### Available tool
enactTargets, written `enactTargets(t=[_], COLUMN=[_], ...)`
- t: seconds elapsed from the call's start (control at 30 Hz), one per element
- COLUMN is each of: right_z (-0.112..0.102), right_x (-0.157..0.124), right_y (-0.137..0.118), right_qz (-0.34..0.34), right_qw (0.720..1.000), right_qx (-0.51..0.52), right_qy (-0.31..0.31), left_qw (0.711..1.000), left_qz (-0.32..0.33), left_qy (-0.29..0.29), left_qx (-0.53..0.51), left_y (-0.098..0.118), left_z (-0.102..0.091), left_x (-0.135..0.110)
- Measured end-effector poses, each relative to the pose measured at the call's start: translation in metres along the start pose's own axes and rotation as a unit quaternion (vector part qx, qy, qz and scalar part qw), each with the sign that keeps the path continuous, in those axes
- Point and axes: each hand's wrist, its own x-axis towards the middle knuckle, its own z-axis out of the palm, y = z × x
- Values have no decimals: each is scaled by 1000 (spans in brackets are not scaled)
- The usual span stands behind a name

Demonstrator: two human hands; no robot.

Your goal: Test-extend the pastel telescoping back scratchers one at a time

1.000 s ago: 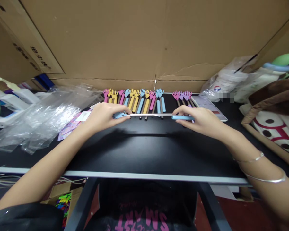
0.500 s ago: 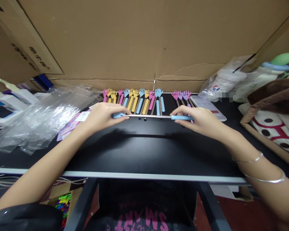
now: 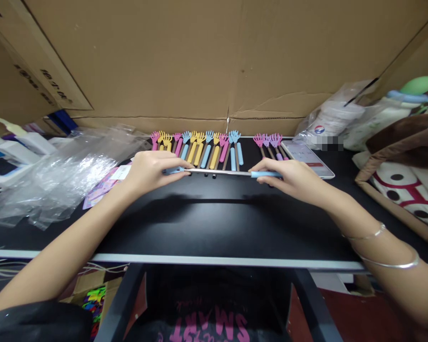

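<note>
In the head view, we have the fingers of our left hand (image 3: 150, 172) clamped on the blue head end of a back scratcher (image 3: 221, 172), and those of our right hand (image 3: 291, 178) clamped on its blue handle. We hold it crosswise above the worktop (image 3: 214, 232), over its shadow. Beyond it lies a row of coloured scratchers (image 3: 199, 155); clear plastic bags (image 3: 64, 175) lie left.

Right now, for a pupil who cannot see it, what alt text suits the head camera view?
A person's left hand and right hand hold a metal rod with blue ends roughly level above a black table. Behind it, pink, yellow, blue and purple hand-topped sticks lie in two groups before a cardboard wall, with clear plastic bags to the left.
</note>
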Motion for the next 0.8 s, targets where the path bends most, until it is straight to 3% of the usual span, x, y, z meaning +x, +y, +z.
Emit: enactTargets(t=[0.23,0.47,0.63,0.8], right_z=[-3,-3,-2,4], right_x=[2,3,4,4], right_y=[-3,-5,-4,-4], right_qz=[-4,41,0,-9], right_qw=[989,965,981,996], right_qx=[137,219,173,92], right_qy=[-59,-136,-88,-6], left_qw=[996,995,992,997], left_qz=[61,73,95,65], left_qy=[39,31,55,44], left_qx=[51,68,63,15], left_y=[-1,-1,1,2], left_z=[-2,1,3,5], left_x=[-1,-2,-3,-3])
